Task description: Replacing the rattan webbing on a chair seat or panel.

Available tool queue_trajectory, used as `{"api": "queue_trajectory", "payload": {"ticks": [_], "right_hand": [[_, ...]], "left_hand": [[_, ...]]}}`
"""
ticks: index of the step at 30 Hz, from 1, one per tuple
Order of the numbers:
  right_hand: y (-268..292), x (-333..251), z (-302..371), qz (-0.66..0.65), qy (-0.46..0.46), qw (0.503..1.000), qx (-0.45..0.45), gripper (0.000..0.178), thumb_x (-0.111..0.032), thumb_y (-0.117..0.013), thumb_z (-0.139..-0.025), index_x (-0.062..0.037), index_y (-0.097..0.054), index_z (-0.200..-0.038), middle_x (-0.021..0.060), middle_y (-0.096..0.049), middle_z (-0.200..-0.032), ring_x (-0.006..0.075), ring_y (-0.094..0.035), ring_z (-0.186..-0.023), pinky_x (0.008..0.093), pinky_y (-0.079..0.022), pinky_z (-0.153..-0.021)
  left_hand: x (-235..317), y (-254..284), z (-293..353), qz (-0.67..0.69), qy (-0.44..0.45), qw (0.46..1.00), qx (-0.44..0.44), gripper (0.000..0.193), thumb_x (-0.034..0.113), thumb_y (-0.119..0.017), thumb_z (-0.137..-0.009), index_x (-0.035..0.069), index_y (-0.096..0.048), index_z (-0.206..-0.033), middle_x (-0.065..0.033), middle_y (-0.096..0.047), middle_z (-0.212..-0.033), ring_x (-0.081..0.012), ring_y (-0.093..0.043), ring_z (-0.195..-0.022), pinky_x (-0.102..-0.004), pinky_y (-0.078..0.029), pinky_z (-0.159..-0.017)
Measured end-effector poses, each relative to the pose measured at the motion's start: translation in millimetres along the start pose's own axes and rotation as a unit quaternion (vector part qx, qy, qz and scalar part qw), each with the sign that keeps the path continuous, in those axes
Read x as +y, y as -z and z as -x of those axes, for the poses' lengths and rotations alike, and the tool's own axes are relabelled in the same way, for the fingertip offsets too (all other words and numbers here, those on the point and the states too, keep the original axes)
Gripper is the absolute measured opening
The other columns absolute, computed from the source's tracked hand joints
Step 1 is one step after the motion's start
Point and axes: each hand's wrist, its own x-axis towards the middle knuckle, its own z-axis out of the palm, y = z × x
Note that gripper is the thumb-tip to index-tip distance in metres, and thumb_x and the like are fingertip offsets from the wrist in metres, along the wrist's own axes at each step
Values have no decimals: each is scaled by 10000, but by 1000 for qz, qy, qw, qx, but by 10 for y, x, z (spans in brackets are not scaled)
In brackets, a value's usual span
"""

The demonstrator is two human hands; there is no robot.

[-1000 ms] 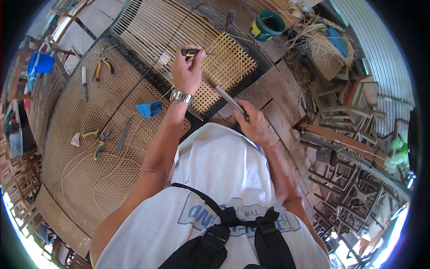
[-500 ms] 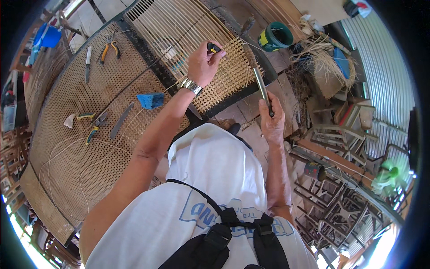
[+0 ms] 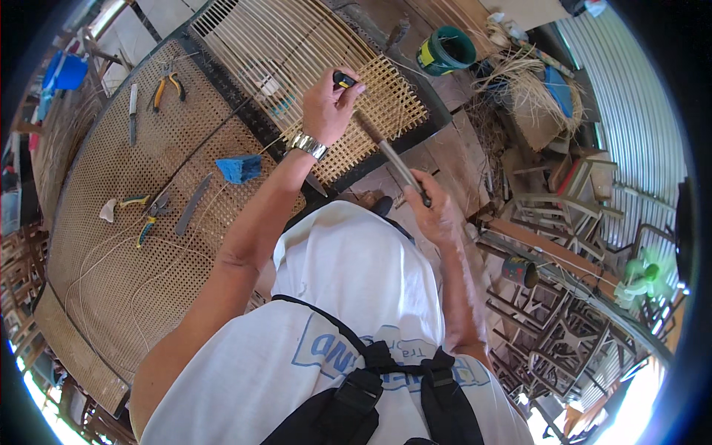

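My left hand point(image 3: 328, 107) is closed around a black-and-yellow tool handle point(image 3: 343, 79); the rest of that tool is hidden. It is over a woven cane panel point(image 3: 382, 104) of pale strips in a dark frame point(image 3: 371, 170). Beyond the woven part, the strips run lengthwise with gaps between them. In my right hand point(image 3: 434, 211) is a long metal-handled tool point(image 3: 403, 169), slanting up and left across the frame's edge. Its brown far end is blurred, close to the panel and my left hand.
Left of the panel, a larger cane-webbed surface point(image 3: 111, 222) bears a blue block point(image 3: 237, 169), orange-handled pliers point(image 3: 167, 89), yellow-green-handled pliers point(image 3: 150, 219), a knife point(image 3: 133, 115) and a dark blade point(image 3: 194, 204). A green bucket point(image 3: 449, 50) and stacked wooden chair frames point(image 3: 556, 326) are at right.
My right hand has moved left and slightly down, swinging the metal-handled tool's far end left toward my left hand. My left hand keeps its grip on the handle, almost in place.
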Motion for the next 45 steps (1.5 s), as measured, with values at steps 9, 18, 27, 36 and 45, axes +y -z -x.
{"api": "queue_trajectory", "payload": {"ticks": [9, 18, 27, 36, 45], "right_hand": [[-101, -46, 87, 7, -10, 999, -30, 349, -177, -659, -990, -10, -615, -1293, 197, -714, -978, 305, -715, -841, 380, -548, -778], [14, 117, 139, -13, -13, 999, -38, 364, -203, -647, -1000, -6, -608, -1305, 194, -728, -1003, 279, -730, -909, 368, -550, -811], [-13, 84, 58, 6, 8, 999, -43, 363, -221, -644, -998, -29, -613, -1304, 199, -718, -1044, 312, -717, -913, 388, -548, -831], [17, 44, 53, 16, 7, 996, -92, 347, -192, -642, -1013, -22, -611, -1313, 170, -707, -1075, 246, -691, -960, 345, -530, -875], [-72, 37, 86, 16, 39, 998, -36, 326, -175, -630, -996, -23, -602, -1284, 216, -702, -988, 391, -705, -889, 421, -547, -817]], "left_hand": [[67, 9, 30, 73, 5, 997, 29, 218, 132, -814, -899, 88, -660, -1048, -43, -747, -828, -85, -660, -624, -260, -490, -527], [113, 46, 57, 52, 20, 998, 1, 216, 157, -807, -912, 77, -666, -1056, -55, -757, -884, -106, -727, -746, -254, -562, -606], [133, -84, 187, 32, 32, 998, -43, 246, 112, -816, -890, 73, -653, -1069, -79, -757, -948, -143, -736, -774, -266, -571, -653], [240, -79, 258, 10, 58, 998, -36, 245, 79, -814, -889, 76, -665, -1084, -57, -743, -876, -81, -695, -726, -251, -535, -597], [222, -6, 196, 10, 58, 998, -2, 221, 93, -805, -903, 93, -670, -1078, -41, -741, -884, -77, -653, -674, -251, -490, -562]]}}
